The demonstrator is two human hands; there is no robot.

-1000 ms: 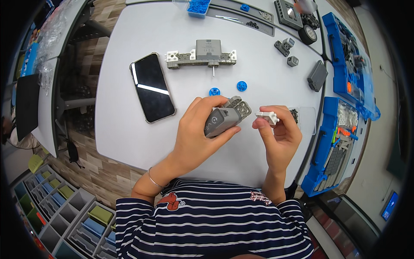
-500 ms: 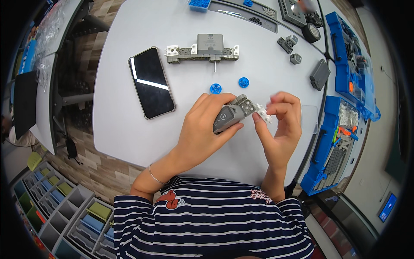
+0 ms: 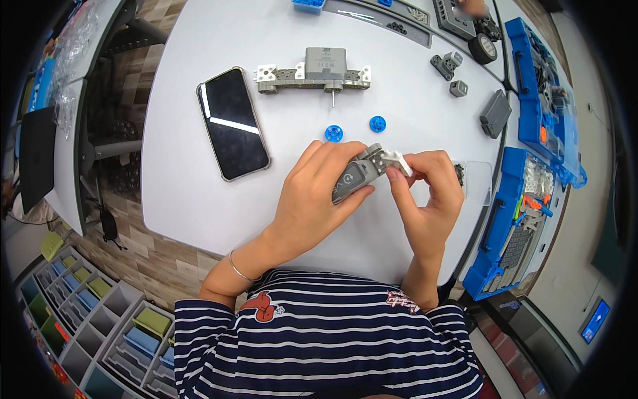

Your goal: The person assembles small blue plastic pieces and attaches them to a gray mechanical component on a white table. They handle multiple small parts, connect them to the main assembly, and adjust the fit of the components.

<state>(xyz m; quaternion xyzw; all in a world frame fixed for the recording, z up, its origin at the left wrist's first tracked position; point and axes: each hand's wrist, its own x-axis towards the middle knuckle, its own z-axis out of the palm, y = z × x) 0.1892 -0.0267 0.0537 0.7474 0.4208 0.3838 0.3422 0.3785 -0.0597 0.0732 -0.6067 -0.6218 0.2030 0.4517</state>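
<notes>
My left hand is wrapped round a grey motor block with a grey beam along its far side. Between the thumb and fingers of my right hand is a white connector, held against the right end of the grey block. Whether its pegs sit in the holes cannot be seen. Just beyond my left hand lie two blue round wheels, one nearer and one farther right. Farther back stands a grey beam assembly with a motor, white connectors and a metal shaft pointing toward me.
A black phone lies left of my hands. Small grey parts and a dark grey block rest at the right. Blue bins of parts line the right edge. Another person's hand is at the far right, by a wheeled build.
My right hand has turned the white connector and brought it against the end of the grey motor block. My left hand keeps its grip on the block.
</notes>
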